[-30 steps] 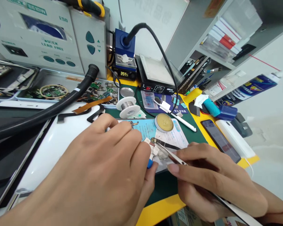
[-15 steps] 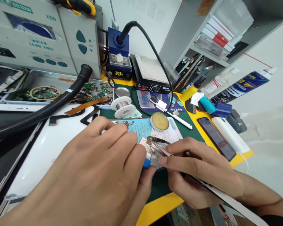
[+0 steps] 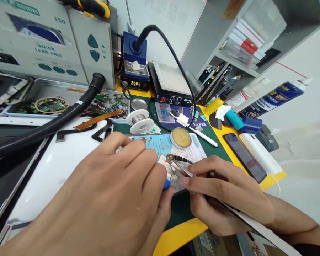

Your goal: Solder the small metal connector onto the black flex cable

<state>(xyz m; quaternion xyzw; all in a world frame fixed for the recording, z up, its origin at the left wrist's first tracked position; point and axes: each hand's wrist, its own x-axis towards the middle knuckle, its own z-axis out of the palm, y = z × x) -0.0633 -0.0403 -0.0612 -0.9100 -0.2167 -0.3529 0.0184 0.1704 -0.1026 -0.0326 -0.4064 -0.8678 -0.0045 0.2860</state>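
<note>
My left hand is closed, back of the hand up, with a small blue piece showing between its fingers and thumb. What else it holds is hidden. Just past its fingertips is a small white part with a copper-coloured spot. My right hand grips slim metal tweezers, their tips at that spot. Whether the tips pinch anything is too small to tell. Right beside them lies a dark flex cable. Under the work is a blue and white printed sheet.
Beyond my hands are a solder paste tin, a solder spool and a white-handled brush. A black hose crosses a tray of circuit boards at left. A soldering station stands behind; phones lie right.
The view has shifted very slightly. My left thumb has edged a little to the left; my right hand and the tweezers hold their place.
</note>
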